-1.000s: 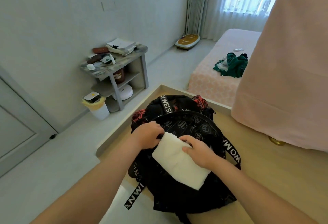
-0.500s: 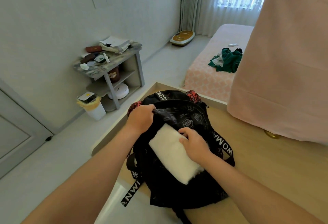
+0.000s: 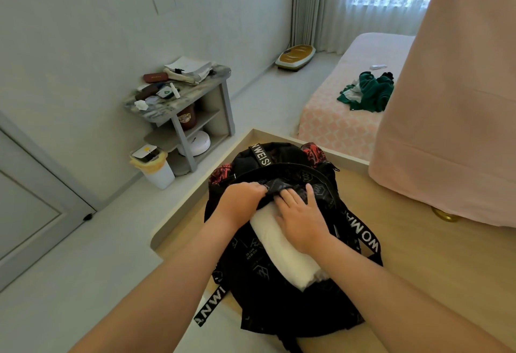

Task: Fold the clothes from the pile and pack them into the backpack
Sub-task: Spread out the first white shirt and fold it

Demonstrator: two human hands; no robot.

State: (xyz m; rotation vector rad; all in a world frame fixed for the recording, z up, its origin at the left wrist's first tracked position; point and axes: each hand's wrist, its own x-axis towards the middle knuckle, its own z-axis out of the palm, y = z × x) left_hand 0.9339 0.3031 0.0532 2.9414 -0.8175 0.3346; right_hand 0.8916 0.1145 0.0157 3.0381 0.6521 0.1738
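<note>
Pink cloth [image 3: 452, 101] partly hides green clothes [image 3: 368, 95] beyond the backpack [image 3: 268, 296].

Top end of the white folded garment [image 3: 282, 249], I can't see it: buried under the backpack [image 3: 268, 305] flap and the right hand [image 3: 300, 218]. On the left hand [image 3: 241, 199], fingertips lost in black fabric. Two o'clock, green clothes pile [image 3: 368, 95] half behind the pink cloth [image 3: 446, 101]. Ten o'clock, clutter on the shelf [image 3: 226, 106] too small to name.

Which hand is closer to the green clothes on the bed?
Right. The right hand, flat on the white folded garment, is on the bed side; the left hand grips the backpack rim, farther from the green clothes.
</note>
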